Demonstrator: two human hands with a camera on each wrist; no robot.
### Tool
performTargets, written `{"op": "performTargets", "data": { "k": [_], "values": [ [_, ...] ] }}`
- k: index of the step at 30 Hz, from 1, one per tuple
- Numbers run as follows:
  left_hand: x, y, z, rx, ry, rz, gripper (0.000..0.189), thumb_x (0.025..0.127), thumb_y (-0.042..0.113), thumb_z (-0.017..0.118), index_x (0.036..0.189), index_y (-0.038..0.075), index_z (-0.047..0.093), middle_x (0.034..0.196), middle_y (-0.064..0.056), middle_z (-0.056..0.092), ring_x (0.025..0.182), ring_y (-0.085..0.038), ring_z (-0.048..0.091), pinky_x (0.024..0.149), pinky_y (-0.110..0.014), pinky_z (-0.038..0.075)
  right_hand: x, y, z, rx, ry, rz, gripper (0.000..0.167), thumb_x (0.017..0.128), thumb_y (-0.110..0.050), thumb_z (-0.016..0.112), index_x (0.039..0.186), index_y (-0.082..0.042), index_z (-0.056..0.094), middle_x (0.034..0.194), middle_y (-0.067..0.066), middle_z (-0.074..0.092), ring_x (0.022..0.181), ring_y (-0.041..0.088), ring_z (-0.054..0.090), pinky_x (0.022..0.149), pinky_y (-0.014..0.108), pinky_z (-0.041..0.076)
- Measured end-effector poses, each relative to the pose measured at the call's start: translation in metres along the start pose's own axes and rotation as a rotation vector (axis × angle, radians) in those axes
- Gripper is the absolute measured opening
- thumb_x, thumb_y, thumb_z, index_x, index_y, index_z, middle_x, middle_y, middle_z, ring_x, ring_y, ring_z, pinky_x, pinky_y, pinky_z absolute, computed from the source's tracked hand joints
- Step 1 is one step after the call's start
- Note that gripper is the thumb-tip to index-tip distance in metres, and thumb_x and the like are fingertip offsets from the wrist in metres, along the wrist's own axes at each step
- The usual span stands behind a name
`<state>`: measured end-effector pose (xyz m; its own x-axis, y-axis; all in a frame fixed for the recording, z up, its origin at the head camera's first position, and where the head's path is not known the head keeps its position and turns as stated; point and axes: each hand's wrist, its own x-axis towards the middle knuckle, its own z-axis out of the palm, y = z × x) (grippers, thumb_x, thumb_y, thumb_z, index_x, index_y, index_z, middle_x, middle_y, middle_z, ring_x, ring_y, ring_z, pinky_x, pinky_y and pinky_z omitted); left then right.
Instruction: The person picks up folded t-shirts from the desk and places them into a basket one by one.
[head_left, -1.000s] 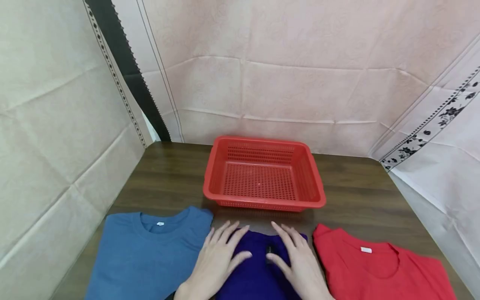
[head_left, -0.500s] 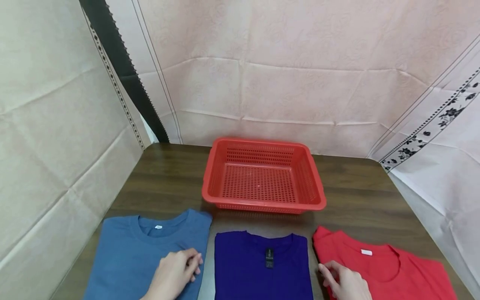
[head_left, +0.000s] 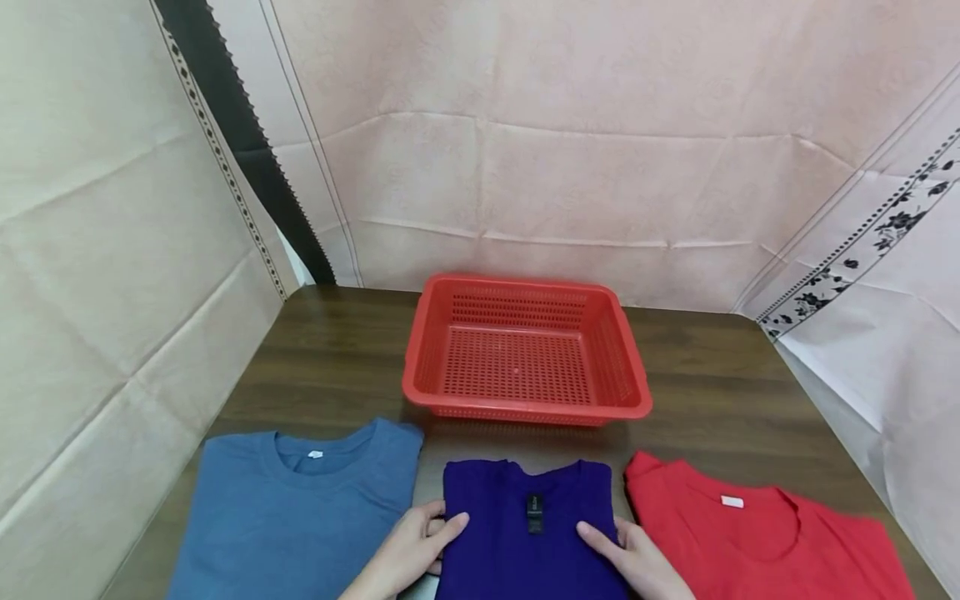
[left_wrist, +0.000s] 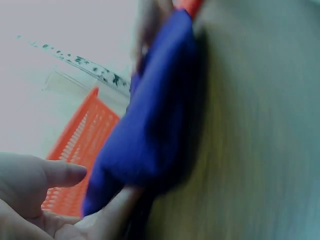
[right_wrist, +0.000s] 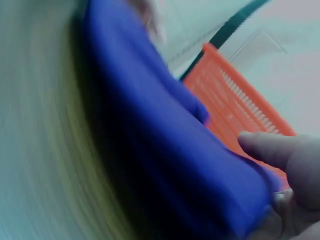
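Between my hands lies a folded dark blue-purple T-shirt (head_left: 528,558) with a black neck tag, its collar toward the basket. My left hand (head_left: 412,546) holds its left edge, thumb on top and fingers beneath. On the opposite edge my right hand (head_left: 641,560) has the same hold. The wrist views show the shirt's folded side (left_wrist: 150,135) bulging over the fingers, with the thumb (right_wrist: 265,147) above it. A folded blue T-shirt (head_left: 277,517) lies to the left, partly behind my left forearm. To the right is a folded red T-shirt (head_left: 765,533) with a white tag.
A red plastic basket (head_left: 528,412) with nothing in it stands behind the middle shirt on the wooden table (head_left: 705,392). Pale cloth sheets (head_left: 570,183) hang at the back and both sides, close to the table's edges.
My hands first lay spread over the dark blue-purple T-shirt, then moved apart over its neighbours. Now they have come inward and grip its side edges, which sit slightly closer together.
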<state>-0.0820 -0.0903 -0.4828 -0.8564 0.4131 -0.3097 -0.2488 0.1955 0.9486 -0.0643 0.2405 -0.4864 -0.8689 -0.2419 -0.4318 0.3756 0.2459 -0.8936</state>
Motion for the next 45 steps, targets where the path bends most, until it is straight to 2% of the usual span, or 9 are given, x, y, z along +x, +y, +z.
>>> {"op": "performTargets", "data": {
  "k": [3, 5, 10, 17, 23, 31, 35, 39, 45],
  "values": [
    [0.004, -0.002, 0.007, -0.262, -0.128, -0.045, 0.065, 0.106, 0.027, 0.056, 0.149, -0.014, 0.029, 0.119, -0.023, 0.069, 0.103, -0.032, 0.071, 0.083, -0.041, 0.06, 0.005, 0.002, 0.006, 0.118, -0.106, -0.002, 0.06, 0.106, -0.032, 0.054, 0.144, 0.012, 0.04, 0.111, 0.016, 0.074, 0.097, 0.026, 0.073, 0.082, 0.04, 0.06],
    [0.006, -0.003, 0.009, -0.362, -0.187, -0.072, 0.071, 0.105, 0.023, 0.056, 0.154, -0.009, 0.018, 0.129, -0.022, 0.064, 0.113, -0.035, 0.067, 0.091, -0.043, 0.058, 0.007, 0.001, 0.01, 0.172, -0.128, 0.007, 0.066, 0.105, -0.029, 0.057, 0.149, 0.012, 0.031, 0.119, 0.015, 0.071, 0.103, 0.026, 0.071, 0.086, 0.04, 0.059],
    [0.008, -0.007, 0.008, -0.475, -0.249, -0.094, 0.079, 0.103, 0.013, 0.059, 0.159, -0.002, 0.006, 0.141, -0.017, 0.057, 0.124, -0.035, 0.06, 0.098, -0.045, 0.054, 0.01, 0.0, 0.01, 0.278, -0.175, 0.048, 0.077, 0.103, -0.024, 0.059, 0.154, 0.012, 0.014, 0.13, 0.013, 0.065, 0.111, 0.027, 0.068, 0.093, 0.043, 0.057],
    [-0.003, -0.007, -0.005, -0.622, -0.329, -0.086, 0.079, 0.104, 0.011, 0.055, 0.159, 0.001, -0.001, 0.142, -0.012, 0.055, 0.129, -0.032, 0.056, 0.103, -0.045, 0.05, 0.0, -0.001, 0.002, 0.408, -0.254, 0.048, 0.071, 0.105, -0.021, 0.054, 0.156, 0.006, 0.013, 0.136, 0.008, 0.062, 0.119, 0.023, 0.064, 0.1, 0.039, 0.053],
    [-0.015, 0.013, -0.013, -0.622, -0.365, -0.056, 0.071, 0.105, 0.014, 0.055, 0.158, 0.001, 0.01, 0.141, -0.01, 0.056, 0.128, -0.03, 0.057, 0.103, -0.044, 0.05, -0.011, -0.019, -0.002, 0.46, -0.295, 0.017, 0.073, 0.107, -0.019, 0.051, 0.157, 0.002, 0.004, 0.14, 0.004, 0.057, 0.124, 0.022, 0.06, 0.104, 0.037, 0.05],
    [-0.022, 0.055, -0.024, -0.58, -0.326, -0.03, 0.068, 0.104, 0.014, 0.057, 0.158, 0.003, 0.015, 0.143, -0.012, 0.056, 0.127, -0.029, 0.058, 0.103, -0.044, 0.051, -0.021, -0.06, -0.006, 0.502, -0.336, -0.036, 0.045, 0.108, -0.014, 0.045, 0.147, -0.006, 0.024, 0.135, 0.008, 0.061, 0.122, 0.03, 0.062, 0.102, 0.046, 0.051],
    [-0.017, 0.076, -0.031, -0.568, -0.307, -0.003, 0.068, 0.103, 0.011, 0.058, 0.158, 0.006, 0.017, 0.143, -0.013, 0.056, 0.126, -0.028, 0.059, 0.102, -0.044, 0.051, -0.023, -0.083, -0.007, 0.535, -0.309, -0.052, 0.041, 0.107, -0.009, 0.047, 0.144, -0.011, 0.029, 0.136, 0.009, 0.061, 0.124, 0.031, 0.061, 0.102, 0.049, 0.05],
    [-0.009, 0.094, -0.039, -0.545, -0.292, 0.021, 0.062, 0.103, 0.009, 0.058, 0.154, 0.004, 0.023, 0.138, -0.012, 0.06, 0.122, -0.025, 0.062, 0.1, -0.043, 0.053, -0.021, -0.105, -0.01, 0.543, -0.222, -0.009, 0.052, 0.104, -0.011, 0.054, 0.147, -0.009, 0.025, 0.133, 0.009, 0.064, 0.121, 0.028, 0.064, 0.1, 0.045, 0.053],
    [0.01, 0.123, -0.055, -0.537, -0.333, 0.033, 0.058, 0.105, 0.009, 0.053, 0.155, 0.006, 0.024, 0.14, -0.013, 0.059, 0.122, -0.025, 0.063, 0.101, -0.044, 0.052, -0.011, -0.138, -0.019, 0.537, -0.172, -0.042, 0.058, 0.102, -0.007, 0.058, 0.147, -0.009, 0.022, 0.13, 0.008, 0.066, 0.118, 0.025, 0.066, 0.098, 0.042, 0.054]
  ]
}}
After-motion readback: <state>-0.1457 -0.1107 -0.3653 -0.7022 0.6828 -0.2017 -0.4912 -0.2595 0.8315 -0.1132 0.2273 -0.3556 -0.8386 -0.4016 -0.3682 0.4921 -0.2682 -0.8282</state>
